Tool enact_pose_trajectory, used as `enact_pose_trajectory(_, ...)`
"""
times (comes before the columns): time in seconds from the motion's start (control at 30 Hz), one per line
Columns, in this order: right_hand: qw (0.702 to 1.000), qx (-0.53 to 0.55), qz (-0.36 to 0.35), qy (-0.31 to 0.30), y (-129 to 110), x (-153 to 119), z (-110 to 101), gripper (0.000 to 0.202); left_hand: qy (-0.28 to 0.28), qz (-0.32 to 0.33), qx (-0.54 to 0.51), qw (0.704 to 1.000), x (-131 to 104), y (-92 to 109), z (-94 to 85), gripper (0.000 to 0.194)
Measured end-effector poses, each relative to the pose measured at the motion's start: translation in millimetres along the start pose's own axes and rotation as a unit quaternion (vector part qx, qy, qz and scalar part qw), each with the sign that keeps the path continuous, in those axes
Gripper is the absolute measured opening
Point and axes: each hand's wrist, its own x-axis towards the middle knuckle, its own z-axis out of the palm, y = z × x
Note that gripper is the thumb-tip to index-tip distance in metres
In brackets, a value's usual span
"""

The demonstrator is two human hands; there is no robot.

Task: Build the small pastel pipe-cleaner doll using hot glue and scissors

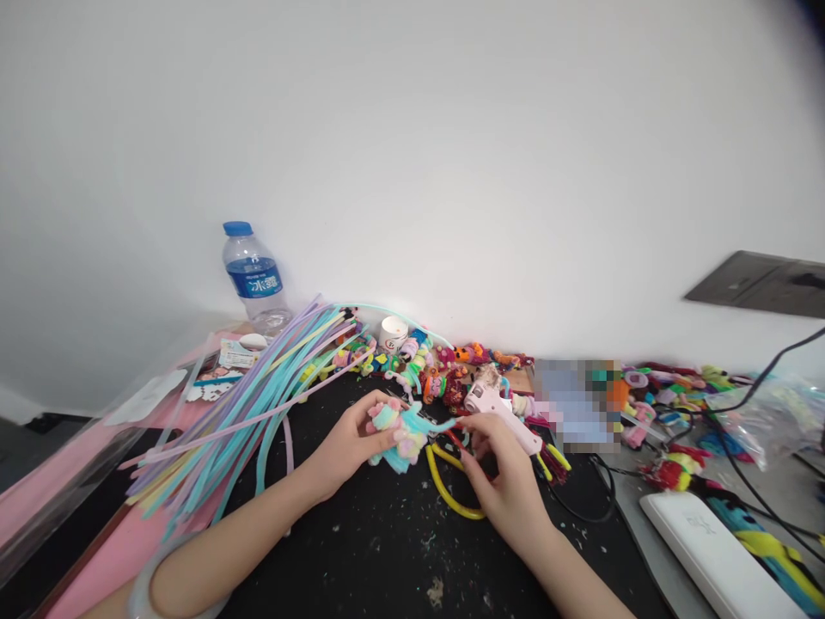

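My left hand [351,447] is closed around a fuzzy pastel pipe-cleaner figure [407,437] in blue, pink and yellow, held above the black work mat [387,550]. From its right side a light-blue pipe-cleaner end [441,426] sticks out. The fingertips of my right hand [499,468] pinch together at the tip of that end. Something thin and red lies at the right fingers, and I cannot make out its kind. A yellow fuzzy loop [444,497] rests on the mat just below, partly hidden by my right hand.
A bundle of pastel pipe cleaners [258,413] lies at left, before a water bottle [254,279]. Several finished figures line the wall around a small white cup [393,334]. A pink glue gun [503,414], black cables [741,456] and a white power bank [715,550] occupy the right.
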Motion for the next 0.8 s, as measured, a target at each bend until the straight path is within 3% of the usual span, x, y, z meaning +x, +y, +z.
enact_pose_trajectory(0.07, 0.999, -0.041, 0.024, 0.010, 0, 1, -1, 0.027, 0.050, 0.010, -0.018, 0.999, 2, -1, -0.4, 0.027)
enact_pose_trajectory(0.27, 0.986, -0.126, 0.043, -0.102, -6, -1, 2, 0.042, 0.150, 0.029, -0.088, 0.984, 6, -1, -1.9, 0.032)
enact_pose_trajectory(0.47, 0.977, -0.172, 0.077, -0.104, -3, -2, 4, 0.042, 0.192, 0.047, -0.131, 0.971, 9, 0, -3.3, 0.029)
enact_pose_trajectory(0.67, 0.944, -0.257, 0.152, -0.141, -1, -1, 1, 0.035, 0.231, 0.035, -0.105, 0.967, 12, -3, -6.5, 0.023)
enact_pose_trajectory(0.8, 0.956, -0.219, 0.164, -0.108, 3, 1, -2, 0.019, 0.237, 0.039, -0.081, 0.967, 12, -2, -8.5, 0.025)
